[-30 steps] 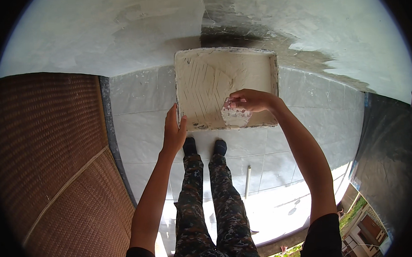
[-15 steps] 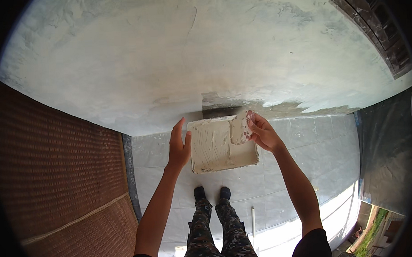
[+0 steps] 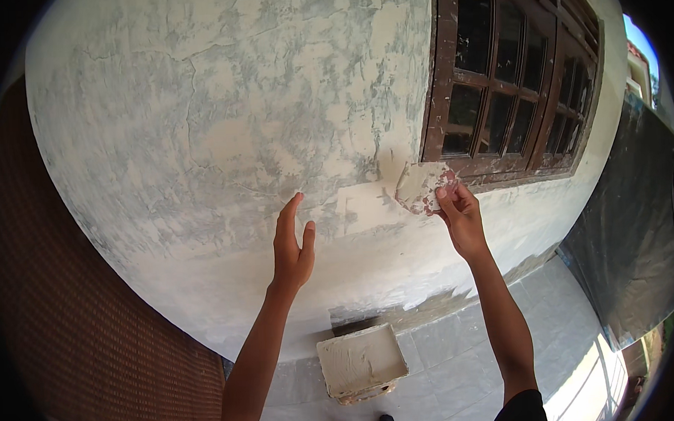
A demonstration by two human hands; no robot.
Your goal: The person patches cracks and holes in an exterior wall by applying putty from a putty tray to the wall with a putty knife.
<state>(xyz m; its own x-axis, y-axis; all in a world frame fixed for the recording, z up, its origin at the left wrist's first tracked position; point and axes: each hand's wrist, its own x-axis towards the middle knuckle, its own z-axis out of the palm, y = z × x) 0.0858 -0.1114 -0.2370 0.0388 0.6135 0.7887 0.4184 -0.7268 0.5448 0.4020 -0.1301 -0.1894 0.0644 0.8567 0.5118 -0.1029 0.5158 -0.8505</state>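
Observation:
Up in front of the patchy white wall (image 3: 234, 102) is my right hand (image 3: 462, 227), gripping a flat scraper (image 3: 418, 180) smeared with pale putty and flecked with red. The scraper is just below the lower left corner of a brown wooden window (image 3: 481, 69); whether it touches the wall I cannot tell. My left hand (image 3: 292, 242) is raised before the wall, empty, fingers stretched. Below both hands a shallow tray (image 3: 343, 357) of pale putty rests on the floor at the wall's base.
A brown woven screen (image 3: 93, 311) borders the left side. A dark sheet (image 3: 623, 228) hangs at the right. Grey floor tiles (image 3: 456, 363) run along the wall's foot, with my dark-clad feet at the bottom edge.
The view has tilted up to the wall and window. My right hand has lifted the scraper out of the tray. My left hand has left the tray's edge and risen.

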